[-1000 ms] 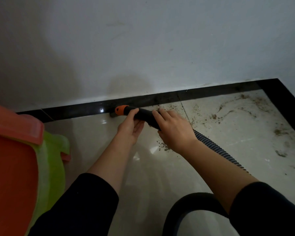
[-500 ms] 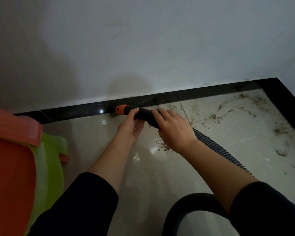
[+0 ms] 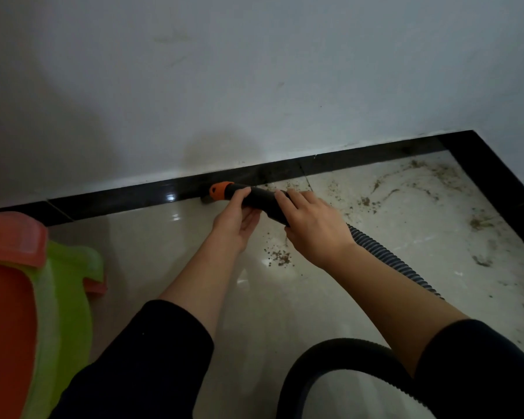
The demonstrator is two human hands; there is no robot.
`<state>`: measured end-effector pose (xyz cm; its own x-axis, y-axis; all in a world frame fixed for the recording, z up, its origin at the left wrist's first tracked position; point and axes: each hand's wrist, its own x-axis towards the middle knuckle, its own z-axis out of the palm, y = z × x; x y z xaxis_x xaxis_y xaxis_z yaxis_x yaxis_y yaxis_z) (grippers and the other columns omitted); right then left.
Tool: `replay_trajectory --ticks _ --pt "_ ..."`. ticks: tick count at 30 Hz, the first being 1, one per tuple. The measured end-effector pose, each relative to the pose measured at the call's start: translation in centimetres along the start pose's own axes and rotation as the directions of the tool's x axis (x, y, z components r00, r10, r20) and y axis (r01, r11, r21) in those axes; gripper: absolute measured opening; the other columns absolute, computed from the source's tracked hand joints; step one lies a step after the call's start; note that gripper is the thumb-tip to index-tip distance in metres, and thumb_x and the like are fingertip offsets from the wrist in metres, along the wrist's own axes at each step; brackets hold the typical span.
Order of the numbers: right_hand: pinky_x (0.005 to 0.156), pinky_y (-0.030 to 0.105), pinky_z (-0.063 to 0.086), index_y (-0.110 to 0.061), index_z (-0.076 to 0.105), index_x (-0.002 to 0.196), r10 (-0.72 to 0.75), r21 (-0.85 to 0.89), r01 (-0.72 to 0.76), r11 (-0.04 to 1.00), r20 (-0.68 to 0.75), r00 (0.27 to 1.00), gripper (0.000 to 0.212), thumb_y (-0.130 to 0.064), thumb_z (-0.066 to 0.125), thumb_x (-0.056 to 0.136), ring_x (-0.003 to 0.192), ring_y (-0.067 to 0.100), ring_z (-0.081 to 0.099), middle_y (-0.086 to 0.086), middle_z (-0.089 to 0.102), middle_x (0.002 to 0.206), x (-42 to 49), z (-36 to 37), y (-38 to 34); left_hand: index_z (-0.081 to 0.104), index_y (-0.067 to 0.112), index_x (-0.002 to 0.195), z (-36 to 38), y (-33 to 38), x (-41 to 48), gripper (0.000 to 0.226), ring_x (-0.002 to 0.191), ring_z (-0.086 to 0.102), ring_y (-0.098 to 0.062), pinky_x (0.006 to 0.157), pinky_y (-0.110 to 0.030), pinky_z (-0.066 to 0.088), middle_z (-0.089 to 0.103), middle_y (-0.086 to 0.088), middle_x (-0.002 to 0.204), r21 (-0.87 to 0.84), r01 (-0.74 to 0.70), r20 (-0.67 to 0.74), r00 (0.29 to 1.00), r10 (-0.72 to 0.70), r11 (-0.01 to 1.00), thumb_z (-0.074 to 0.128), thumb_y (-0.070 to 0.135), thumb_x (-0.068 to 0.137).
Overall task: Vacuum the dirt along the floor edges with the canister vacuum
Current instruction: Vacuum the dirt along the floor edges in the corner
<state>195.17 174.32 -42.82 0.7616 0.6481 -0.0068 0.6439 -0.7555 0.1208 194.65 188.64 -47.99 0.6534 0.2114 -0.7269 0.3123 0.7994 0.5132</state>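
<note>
Glossy beige tile floor (image 3: 164, 252) meets black skirting strip (image 3: 118, 201). 9 o'clock: stacked orange, green, pink plastic stools (image 3: 64, 291), at least three. Centre: one black vacuum nozzle with orange collar (image 3: 224, 191), tip at skirting; left hand (image 3: 235, 220) curled under it, thumb on top; right hand (image 3: 312, 231) wrapped over, fingers together. One ribbed grey hose (image 3: 390, 261) toward 4 o'clock. Step: edge pass. Next likely: slide toward brown dirt scatter (image 3: 421, 182), 2 o'clock.

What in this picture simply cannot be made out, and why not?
Head view:
1. Nozzle tip: dark against the black skirting, half behind the orange collar; floor contact unclear.
2. Vacuum canister: out of frame; the black hose loop is cut by the bottom edge.
3. Orange and green plastic things: cut by the left edge, unidentifiable.
4. Right hand thumb: hidden beneath the wand.
</note>
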Motion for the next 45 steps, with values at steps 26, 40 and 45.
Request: replay_trajectory --ticks 26,40,45 --pt "0.080 0.037 0.051 -0.004 0.046 0.137 0.066 -0.034 -0.066 0.997 0.019 0.998 0.062 -0.011 0.069 0.080 0.101 0.030 0.059 0.016 0.059 0.125 -1.7 0.0 2.9 0.056 0.005 0.124 3.2 -2.1 0.1 0.041 0.091 0.065 -0.017 0.068 -0.021 0.053 0.069 -0.013 0.103 0.053 0.039 0.040 0.998 -0.041 0.998 0.069 0.023 0.089" --pt "0.092 0.037 0.046 -0.006 0.032 0.146 0.088 -0.038 -0.086 0.996 0.077 0.993 0.066 -0.015 0.061 0.088 0.114 0.030 0.052 0.015 0.049 0.137 -2.8 -0.7 4.2 0.056 0.003 0.126 4.6 -3.2 -0.3 0.044 0.088 0.066 -0.016 0.069 -0.021 0.053 0.069 -0.012 0.098 0.063 0.052 0.062 0.997 -0.056 0.997 0.069 0.023 0.089" --pt "0.093 0.036 0.044 -0.007 0.030 0.147 0.091 -0.039 -0.088 0.995 0.079 0.993 0.065 -0.017 0.060 0.090 0.116 0.028 0.051 0.014 0.047 0.137 -2.8 -0.7 4.5 0.056 0.003 0.127 5.0 -3.4 -0.2 0.046 0.090 0.066 -0.016 0.067 -0.021 0.053 0.069 -0.013 0.100 0.073 0.055 0.067 0.996 -0.060 0.996 0.069 0.024 0.089"
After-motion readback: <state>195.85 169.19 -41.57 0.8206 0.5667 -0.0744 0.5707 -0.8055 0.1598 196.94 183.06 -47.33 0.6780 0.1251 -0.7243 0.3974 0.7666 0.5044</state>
